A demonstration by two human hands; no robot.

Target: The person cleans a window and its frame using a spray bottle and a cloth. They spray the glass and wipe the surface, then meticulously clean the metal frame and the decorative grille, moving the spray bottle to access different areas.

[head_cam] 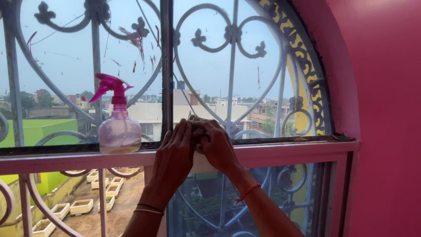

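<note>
Both my hands are raised to the window's middle rail [285, 151]. My left hand [173, 160] and my right hand [217, 147] are closed together around a small crumpled grey-brown cloth [196, 124], pressed against the glass just right of the centre frame bar. Only the cloth's top shows between the fingers. A clear spray bottle with a pink trigger head [117, 118] stands upright on the rail, a hand's width left of my left hand.
The arched window has a curled white iron grille [232, 48] outside the glass, which carries red paint smears [138, 41]. A pink wall [386, 109] closes the right side. Rooftops and white planter boxes [81, 206] lie below outside.
</note>
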